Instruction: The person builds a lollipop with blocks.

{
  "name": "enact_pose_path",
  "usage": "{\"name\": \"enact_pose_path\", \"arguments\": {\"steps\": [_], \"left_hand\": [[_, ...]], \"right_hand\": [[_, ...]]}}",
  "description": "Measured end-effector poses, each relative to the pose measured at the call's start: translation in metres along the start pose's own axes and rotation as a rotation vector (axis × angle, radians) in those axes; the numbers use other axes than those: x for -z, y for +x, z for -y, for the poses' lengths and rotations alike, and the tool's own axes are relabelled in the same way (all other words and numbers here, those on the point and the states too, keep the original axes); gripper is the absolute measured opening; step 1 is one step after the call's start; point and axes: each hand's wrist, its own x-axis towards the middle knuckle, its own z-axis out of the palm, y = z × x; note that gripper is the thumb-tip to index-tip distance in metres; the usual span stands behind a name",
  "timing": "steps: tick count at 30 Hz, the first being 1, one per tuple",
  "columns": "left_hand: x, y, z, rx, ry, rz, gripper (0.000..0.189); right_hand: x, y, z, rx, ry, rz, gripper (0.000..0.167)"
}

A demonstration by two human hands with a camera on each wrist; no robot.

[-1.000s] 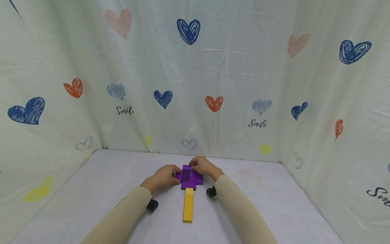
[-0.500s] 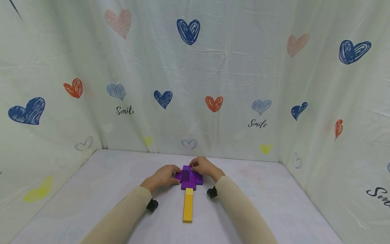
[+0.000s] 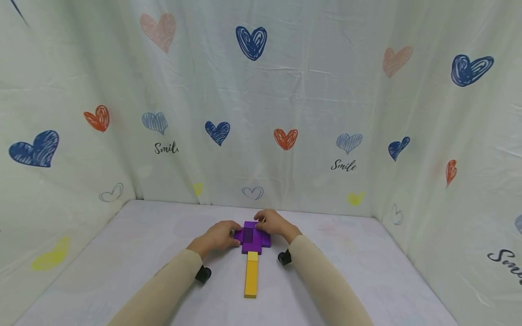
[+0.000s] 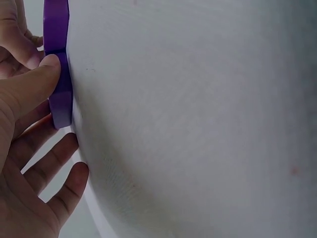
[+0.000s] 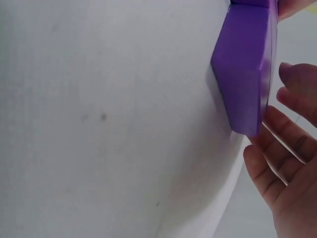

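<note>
In the head view, several purple blocks [image 3: 251, 248] lie together as a cross shape on the white table, with a darker rectangle [image 3: 248, 235] near the middle. My left hand [image 3: 219, 234] pinches the cross's left block [image 4: 62, 106], thumb on its near edge and fingers at the far side. From the right, my right hand [image 3: 275, 222] reaches over the far end of the cross. Its fingers are loosely bent beside the right block [image 5: 240, 64], and its thumb hovers at the top. Whether a fingertip touches is hard to tell. A long yellow block [image 3: 251, 278] runs toward me from the cross.
A small pale-yellow piece [image 3: 253, 256] sits between the purple cross and the long yellow block. White curtains [image 3: 318, 104] printed with hearts stand behind the table [image 3: 171, 253] and along both sides. Black wrist cameras [image 3: 203, 274] hang under my sleeves.
The right hand's fingers have lifted and loosened slightly at the far end of the purple cross. The left hand and the blocks stay nearly in place.
</note>
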Motion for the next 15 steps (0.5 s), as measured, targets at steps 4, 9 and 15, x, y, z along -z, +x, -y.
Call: {"name": "enact_pose_path", "arguments": {"steps": [4,9,15], "left_hand": [[0.0,0.001,0.001,0.021,-0.007,0.01,0.045],[0.0,-0.001,0.002,0.033,-0.024,0.013,0.047],[0.001,-0.004,0.002,0.039,-0.068,0.016,0.053]], "right_hand": [[0.002,-0.004,0.0,0.007,0.002,-0.006,0.032],[0.003,-0.01,-0.002,0.029,-0.028,-0.006,0.032],[0.004,-0.018,-0.008,0.022,-0.055,-0.034,0.029]]}}
